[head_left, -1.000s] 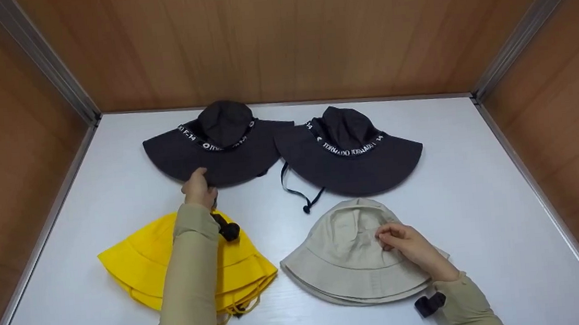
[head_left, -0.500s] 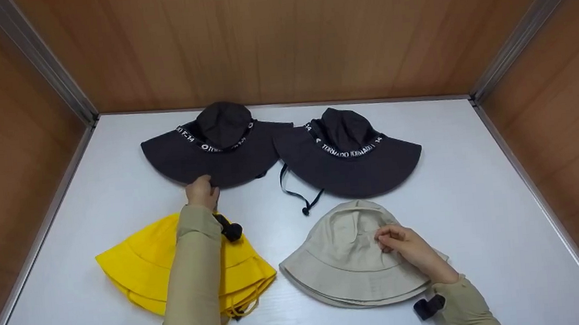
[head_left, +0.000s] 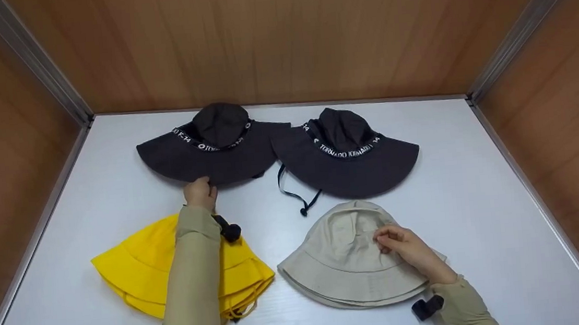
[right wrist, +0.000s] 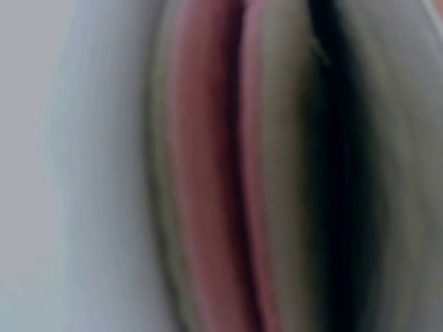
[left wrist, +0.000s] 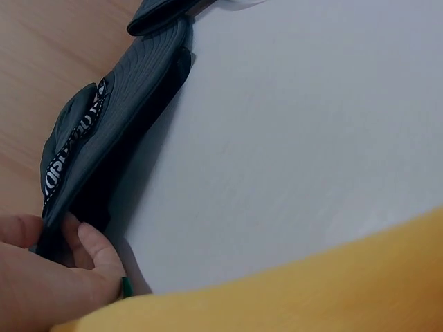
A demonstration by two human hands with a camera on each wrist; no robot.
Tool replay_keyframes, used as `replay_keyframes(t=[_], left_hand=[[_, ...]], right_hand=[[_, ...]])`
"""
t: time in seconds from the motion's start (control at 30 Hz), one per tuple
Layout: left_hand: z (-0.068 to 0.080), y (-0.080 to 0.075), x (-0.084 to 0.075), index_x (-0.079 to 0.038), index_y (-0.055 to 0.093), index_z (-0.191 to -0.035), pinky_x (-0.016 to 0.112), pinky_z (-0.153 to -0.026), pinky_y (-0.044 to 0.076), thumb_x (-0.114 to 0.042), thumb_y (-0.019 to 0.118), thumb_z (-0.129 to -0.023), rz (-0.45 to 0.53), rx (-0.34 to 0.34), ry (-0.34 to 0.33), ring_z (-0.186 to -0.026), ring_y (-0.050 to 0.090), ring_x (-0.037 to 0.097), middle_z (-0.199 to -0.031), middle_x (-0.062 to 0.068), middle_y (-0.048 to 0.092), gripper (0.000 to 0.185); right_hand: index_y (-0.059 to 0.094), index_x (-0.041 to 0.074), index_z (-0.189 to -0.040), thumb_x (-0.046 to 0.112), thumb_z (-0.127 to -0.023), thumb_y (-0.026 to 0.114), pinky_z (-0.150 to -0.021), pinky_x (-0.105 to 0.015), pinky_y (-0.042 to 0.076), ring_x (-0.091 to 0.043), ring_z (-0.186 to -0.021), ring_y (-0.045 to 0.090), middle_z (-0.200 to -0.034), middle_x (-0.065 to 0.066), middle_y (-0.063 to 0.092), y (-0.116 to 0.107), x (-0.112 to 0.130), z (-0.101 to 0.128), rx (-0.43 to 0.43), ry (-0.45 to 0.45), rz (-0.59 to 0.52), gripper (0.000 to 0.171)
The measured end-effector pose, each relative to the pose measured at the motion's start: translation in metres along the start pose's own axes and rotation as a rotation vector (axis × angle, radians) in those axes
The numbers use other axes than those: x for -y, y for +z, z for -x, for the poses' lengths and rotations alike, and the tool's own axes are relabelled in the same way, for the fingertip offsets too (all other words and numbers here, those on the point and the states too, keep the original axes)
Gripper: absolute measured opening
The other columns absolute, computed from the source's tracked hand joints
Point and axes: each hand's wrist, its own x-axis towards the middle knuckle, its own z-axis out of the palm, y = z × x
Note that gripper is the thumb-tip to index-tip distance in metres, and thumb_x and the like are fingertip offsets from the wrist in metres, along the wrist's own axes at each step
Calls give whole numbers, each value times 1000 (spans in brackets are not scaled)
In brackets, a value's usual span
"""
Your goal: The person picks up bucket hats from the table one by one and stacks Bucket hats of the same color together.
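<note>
My left hand [head_left: 199, 194] pinches the front brim of a dark wide-brimmed bucket hat [head_left: 247, 161] at the back left. In the left wrist view the thumb lies above the brim and the fingers under it; the front edge is raised off the table. Over the crown of a beige bucket hat [head_left: 328, 248] is my right hand [head_left: 407, 246], its fingers loosely curled and holding nothing. Whether it touches the cloth I cannot tell. Beneath my left forearm sits a yellow bucket hat [head_left: 140, 254], partly hidden. The right wrist view gives only blurred brim edges [right wrist: 208, 166].
A second dark hat [head_left: 359, 177] with a lettered band stands at the back right, its brim meeting the first one's. Its black cord [head_left: 292, 193] trails on the white table [head_left: 481, 193]. Wooden panels [head_left: 278, 38] enclose the back and sides.
My left hand has drawn slightly toward me, and its grip is now at the brim's front edge, which is a little raised. The right hand stays in place over the beige hat.
</note>
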Motion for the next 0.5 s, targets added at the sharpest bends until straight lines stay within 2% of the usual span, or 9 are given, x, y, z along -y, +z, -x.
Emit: replay_keyframes(t=[0.07, 0.1, 0.17, 0.23, 0.3, 0.37, 0.5], left_hand=[[10, 1, -3, -18, 20, -150, 27, -100, 43, -8, 51, -94, -37, 13, 10, -133, 36, 14, -150, -1, 28, 65], [28, 7, -9, -16, 15, -152, 27, -105, 38, -10, 45, -97, -71, -2, -3, -138, 29, 14, -154, -1, 22, 63], [48, 11, -15, -14, 11, -152, 27, -108, 35, -8, 41, -98, -71, 21, -1, -139, 27, 14, -155, 1, 20, 62], [61, 14, -21, -14, 6, -153, 26, -110, 32, -8, 37, -99, -69, 53, 4, -140, 25, 15, -156, 3, 18, 62], [72, 16, -26, -15, 0, -153, 25, -111, 30, -6, 34, -100, -20, 90, 17, -141, 24, 14, -157, 3, 16, 64], [80, 18, -30, -15, -4, -152, 25, -112, 29, -7, 32, -101, -13, 125, 53, -143, 22, 14, -158, 4, 13, 63], [88, 20, -34, -15, 0, -153, 23, -112, 28, -8, 31, -102, -15, 191, 144, -144, 20, 15, -159, 4, 12, 59]], right_hand=[[56, -10, -110, 18, -97, 52, -74, -20, 48, -6, -77, 57, -85, 4, 57, 0, 0, -1, 1, 4, -3, 32], [55, -11, -110, 18, -97, 52, -74, -20, 48, -6, -77, 57, -85, 4, 57, -1, 0, -1, 5, 3, -3, 32], [55, -11, -110, 18, -97, 52, -74, -20, 48, -6, -77, 57, -85, 4, 58, -1, 0, -2, 8, 5, -4, 32], [55, -11, -110, 18, -97, 52, -74, -20, 48, -6, -77, 58, -85, 4, 58, -2, -1, -3, 9, 9, -6, 32], [55, -12, -110, 19, -98, 52, -74, -20, 48, -5, -78, 58, -85, 4, 58, -3, -1, -3, 11, 3, -3, 33], [56, -9, -110, 21, -97, 52, -74, -20, 48, -5, -78, 58, -85, 5, 58, -4, -1, -4, 9, -3, -5, 33], [61, -1, -107, 23, -97, 52, -73, -18, 48, -5, -78, 58, -85, 6, 58, -6, -3, -5, 19, -49, -16, 27]])
